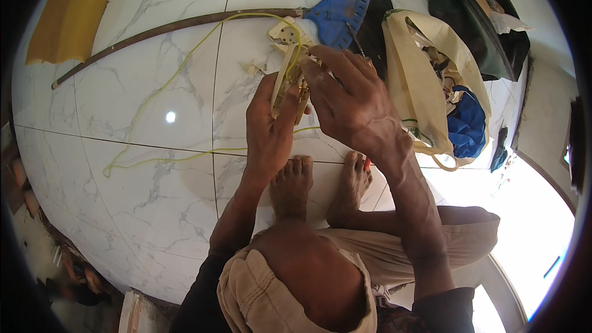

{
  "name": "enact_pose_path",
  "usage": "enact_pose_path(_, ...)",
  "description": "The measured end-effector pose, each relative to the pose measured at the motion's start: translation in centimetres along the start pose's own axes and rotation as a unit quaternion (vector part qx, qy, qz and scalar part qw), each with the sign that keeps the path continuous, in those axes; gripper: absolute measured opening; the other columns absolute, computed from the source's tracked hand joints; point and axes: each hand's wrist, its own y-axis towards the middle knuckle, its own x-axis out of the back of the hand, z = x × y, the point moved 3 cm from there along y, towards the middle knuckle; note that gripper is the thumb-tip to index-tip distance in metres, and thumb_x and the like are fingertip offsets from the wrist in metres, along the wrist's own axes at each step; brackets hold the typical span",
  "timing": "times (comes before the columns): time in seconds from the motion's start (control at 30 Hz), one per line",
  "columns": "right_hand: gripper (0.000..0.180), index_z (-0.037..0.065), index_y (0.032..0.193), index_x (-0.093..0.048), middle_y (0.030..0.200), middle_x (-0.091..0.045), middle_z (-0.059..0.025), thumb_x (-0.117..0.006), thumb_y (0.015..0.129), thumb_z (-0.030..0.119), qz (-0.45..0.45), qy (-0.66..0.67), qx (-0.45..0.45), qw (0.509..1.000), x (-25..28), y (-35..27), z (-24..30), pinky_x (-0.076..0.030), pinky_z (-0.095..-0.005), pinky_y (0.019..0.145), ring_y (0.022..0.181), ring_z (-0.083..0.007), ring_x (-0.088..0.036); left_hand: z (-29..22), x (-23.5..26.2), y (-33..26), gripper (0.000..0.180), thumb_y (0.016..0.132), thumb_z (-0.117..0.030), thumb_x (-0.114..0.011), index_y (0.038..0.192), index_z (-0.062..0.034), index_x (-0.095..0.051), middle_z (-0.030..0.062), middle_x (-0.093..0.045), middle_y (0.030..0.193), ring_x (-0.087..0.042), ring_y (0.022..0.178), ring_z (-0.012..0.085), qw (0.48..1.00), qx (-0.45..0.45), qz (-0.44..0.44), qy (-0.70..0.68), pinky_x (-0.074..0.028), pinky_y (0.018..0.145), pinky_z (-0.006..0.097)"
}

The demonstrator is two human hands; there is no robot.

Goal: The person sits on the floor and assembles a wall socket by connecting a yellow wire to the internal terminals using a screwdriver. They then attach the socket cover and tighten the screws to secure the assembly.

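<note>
My left hand (269,126) is closed round a cream plastic electrical fitting (281,86) with brass-coloured metal parts, held up above the floor between my knees and the broom. My right hand (357,95) is bent over the fitting's right side with its fingers closed; what lies between the fingertips is hidden. A thin yellow-green wire (185,61) loops down to the fitting beside my right fingertips, and its long slack curves over the tiles to the left. Just beyond my hands a cream socket plate (285,33) with several holes lies near the broom head.
A broom with a blue head (343,9) and a brown handle (185,26) lies across the white marbled tiles. To the right stands a cream bag (404,74) with a blue cloth (467,126) in it, and behind it a dark bag (475,31). Yellow-brown cardboard (71,15) lies far left.
</note>
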Motion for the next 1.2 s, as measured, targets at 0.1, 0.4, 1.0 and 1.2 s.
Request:
enact_pose_path(0.1, 0.034, -0.007, 0.106, -0.069, 0.115, -0.064, -0.0186, -0.076, 0.076, 0.007, -0.013, 0.01, 0.022, 1.0, 0.1, 0.1, -0.1, -0.057, -0.0427, 0.086, 0.1, -0.0336, -0.067, -0.1, 0.1, 0.1, 0.032, 0.108, -0.026, -0.052, 0.123, 0.0013, -0.059, 0.0053, -0.066, 0.086, -0.058, 0.074, 0.0085, 1.0, 0.012, 0.002, -0.006, -0.046, 0.064, 0.026)
enact_pose_path(0.4, 0.023, -0.002, 0.101, -0.073, 0.116, -0.064, -0.0137, -0.077, 0.079, 0.0, -0.017, 0.153, -0.048, 0.987, 0.1, 0.2, -0.5, -0.06, -0.0364, 0.078, 0.093, -0.0249, -0.068, -0.3, 0.3, -0.3, 0.034, 0.109, -0.026, -0.052, 0.127, 0.0016, -0.057, 0.0058, -0.066, 0.09, -0.06, 0.077, 0.01, 1.0, -0.014, 0.002, 0.019, -0.048, 0.068, 0.028)
enact_pose_path(1.0, 0.025, 0.0, 0.107, -0.073, 0.116, -0.067, -0.0155, -0.065, 0.083, -0.002, 0.109, 0.168, -0.074, 0.977, 1.5, 1.8, -1.2, -0.055, -0.0392, 0.093, 0.11, -0.03, -0.063, 0.7, 1.5, 0.5, 0.034, 0.104, -0.026, -0.06, 0.124, 0.002, -0.063, 0.0077, -0.069, 0.096, -0.066, 0.079, 0.0139, 0.991, 0.088, 0.048, -0.085, -0.052, 0.073, 0.03)
enact_pose_path(1.2, 0.031, 0.003, 0.116, -0.072, 0.122, -0.071, -0.0134, -0.063, 0.087, -0.002, 0.133, 0.197, 0.013, 0.971, 1.1, 5.5, -4.9, -0.049, -0.0411, 0.105, 0.116, -0.0314, -0.061, 0.8, 2.6, 0.4, 0.031, 0.104, -0.021, -0.06, 0.123, 0.0025, -0.063, 0.0096, -0.07, 0.102, -0.068, 0.084, 0.0151, 0.975, 0.115, 0.091, -0.164, -0.054, 0.074, 0.03)
